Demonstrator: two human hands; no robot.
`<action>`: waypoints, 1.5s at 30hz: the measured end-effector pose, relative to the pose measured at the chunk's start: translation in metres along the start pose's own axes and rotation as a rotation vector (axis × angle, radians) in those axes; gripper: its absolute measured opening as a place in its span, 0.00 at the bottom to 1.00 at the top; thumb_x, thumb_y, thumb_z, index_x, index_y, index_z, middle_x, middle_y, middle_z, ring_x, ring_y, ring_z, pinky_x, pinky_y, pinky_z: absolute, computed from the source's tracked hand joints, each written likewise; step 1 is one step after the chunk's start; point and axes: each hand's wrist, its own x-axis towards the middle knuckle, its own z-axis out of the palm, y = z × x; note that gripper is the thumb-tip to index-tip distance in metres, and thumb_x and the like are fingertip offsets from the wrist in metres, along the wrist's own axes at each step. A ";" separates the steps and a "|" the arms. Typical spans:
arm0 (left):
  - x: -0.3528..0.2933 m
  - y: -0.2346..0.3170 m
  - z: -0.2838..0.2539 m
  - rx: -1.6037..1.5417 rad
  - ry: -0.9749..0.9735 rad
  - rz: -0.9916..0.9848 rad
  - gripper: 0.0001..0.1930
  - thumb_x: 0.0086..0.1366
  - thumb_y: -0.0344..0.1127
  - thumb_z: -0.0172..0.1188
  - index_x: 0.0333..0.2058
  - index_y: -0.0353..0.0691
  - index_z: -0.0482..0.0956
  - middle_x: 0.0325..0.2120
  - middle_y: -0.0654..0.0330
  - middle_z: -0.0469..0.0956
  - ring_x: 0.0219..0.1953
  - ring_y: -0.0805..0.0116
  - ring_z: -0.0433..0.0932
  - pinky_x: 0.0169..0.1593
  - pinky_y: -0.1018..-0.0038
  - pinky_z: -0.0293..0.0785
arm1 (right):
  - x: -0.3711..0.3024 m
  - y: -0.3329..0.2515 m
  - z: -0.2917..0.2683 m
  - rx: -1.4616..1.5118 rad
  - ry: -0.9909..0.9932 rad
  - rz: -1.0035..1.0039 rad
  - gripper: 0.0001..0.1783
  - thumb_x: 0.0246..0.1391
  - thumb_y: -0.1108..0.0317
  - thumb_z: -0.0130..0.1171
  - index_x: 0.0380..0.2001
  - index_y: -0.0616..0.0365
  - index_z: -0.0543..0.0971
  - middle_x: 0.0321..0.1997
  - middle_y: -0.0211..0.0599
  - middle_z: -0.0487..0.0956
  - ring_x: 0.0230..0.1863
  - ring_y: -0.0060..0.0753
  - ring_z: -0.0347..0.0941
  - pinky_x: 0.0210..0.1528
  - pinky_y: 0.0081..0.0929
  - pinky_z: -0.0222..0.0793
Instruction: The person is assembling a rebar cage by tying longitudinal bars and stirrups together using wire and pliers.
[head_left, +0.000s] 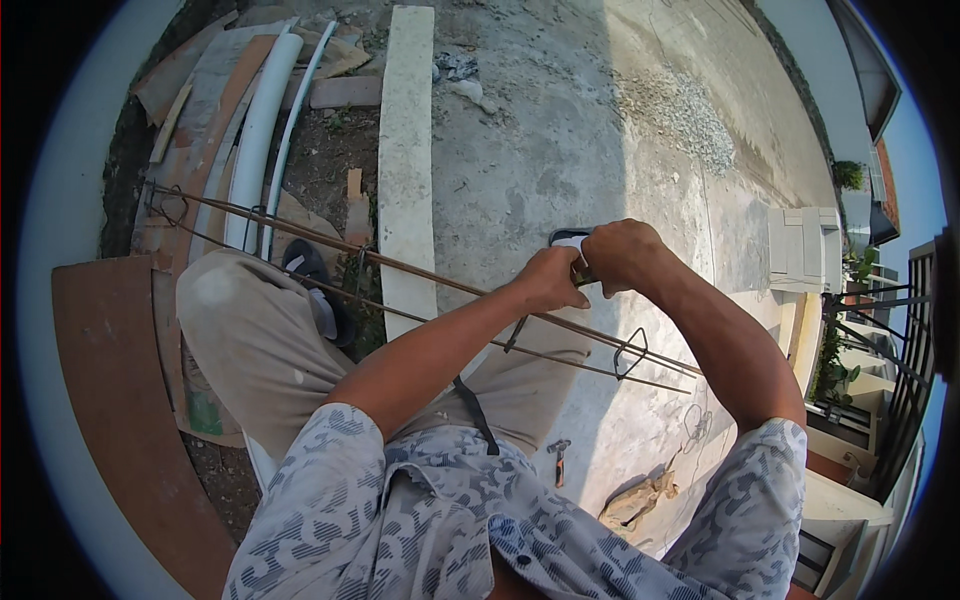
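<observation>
The patterned shirt [440,520] is nearest; left hand [552,280] and right hand [622,257] grasp a small object [582,271], seemingly adjusting it, which calls for steadiness.

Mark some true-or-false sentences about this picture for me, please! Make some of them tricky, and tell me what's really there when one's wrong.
1. The left hand and right hand are close together. True.
2. The hammer is in the right hand. False: it lies on the ground.
3. The thin metal rods cross in front of the long pale board in the picture. True.
4. The thick white pipe is to the right of the long pale board. False: it is to the left.
5. The shirt is plain red. False: it has a grey and white pattern.
</observation>
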 end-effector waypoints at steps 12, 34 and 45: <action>0.015 -0.003 -0.014 -0.534 -0.264 -0.124 0.14 0.47 0.31 0.79 0.23 0.36 0.79 0.17 0.62 0.76 0.17 0.75 0.73 0.23 0.77 0.68 | -0.007 0.040 0.045 -0.369 0.909 -0.177 0.11 0.56 0.63 0.58 0.39 0.57 0.79 0.38 0.38 0.76 0.54 0.39 0.73 0.59 0.36 0.65; 0.005 -0.002 -0.013 -0.423 -0.246 -0.182 0.18 0.48 0.37 0.78 0.33 0.34 0.81 0.21 0.61 0.78 0.23 0.71 0.78 0.30 0.75 0.73 | -0.001 0.036 0.038 -0.275 0.800 -0.160 0.08 0.55 0.65 0.58 0.34 0.57 0.80 0.36 0.34 0.79 0.43 0.36 0.75 0.59 0.34 0.68; 0.013 -0.008 0.021 0.152 0.173 -0.095 0.22 0.45 0.44 0.80 0.27 0.32 0.80 0.19 0.59 0.77 0.26 0.65 0.78 0.33 0.67 0.74 | -0.016 0.025 -0.005 0.006 0.099 0.088 0.09 0.55 0.67 0.60 0.36 0.56 0.86 0.41 0.42 0.85 0.49 0.42 0.82 0.52 0.39 0.77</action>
